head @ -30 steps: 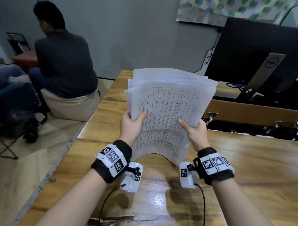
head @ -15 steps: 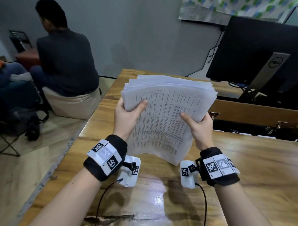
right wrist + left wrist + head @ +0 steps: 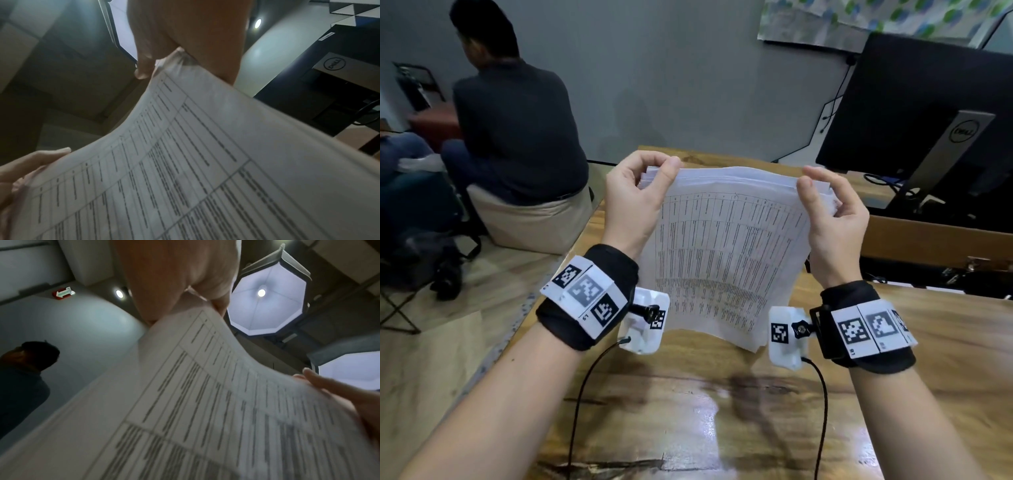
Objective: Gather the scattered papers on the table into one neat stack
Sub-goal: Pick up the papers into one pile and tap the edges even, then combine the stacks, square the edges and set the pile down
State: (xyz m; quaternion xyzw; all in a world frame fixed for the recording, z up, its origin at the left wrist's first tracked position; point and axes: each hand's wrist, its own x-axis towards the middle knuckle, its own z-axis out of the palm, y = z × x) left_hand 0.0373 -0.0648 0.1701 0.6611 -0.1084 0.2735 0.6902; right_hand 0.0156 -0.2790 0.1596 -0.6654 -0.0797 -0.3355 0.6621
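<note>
A stack of white papers (image 3: 726, 253) printed with tables stands nearly upright, its lower edge bowed against the wooden table (image 3: 688, 411). My left hand (image 3: 650, 174) pinches the stack's top left corner between thumb and fingers. At the top right corner my right hand (image 3: 813, 183) grips the stack the same way. The printed sheet (image 3: 205, 410) fills the left wrist view, with the left hand (image 3: 180, 288) at its upper edge. In the right wrist view the papers (image 3: 205, 162) curve under the right hand (image 3: 185, 45).
A black Dell monitor (image 3: 928, 113) stands at the back right, cables beside it. A dark gap (image 3: 928, 274) separates this table from the adjoining desk on the right. A seated person (image 3: 513, 130) is off the table's left edge.
Both hands have slid from the sides of the stack up to its top corners. The stack has dropped lower, and its top edges are more even.
</note>
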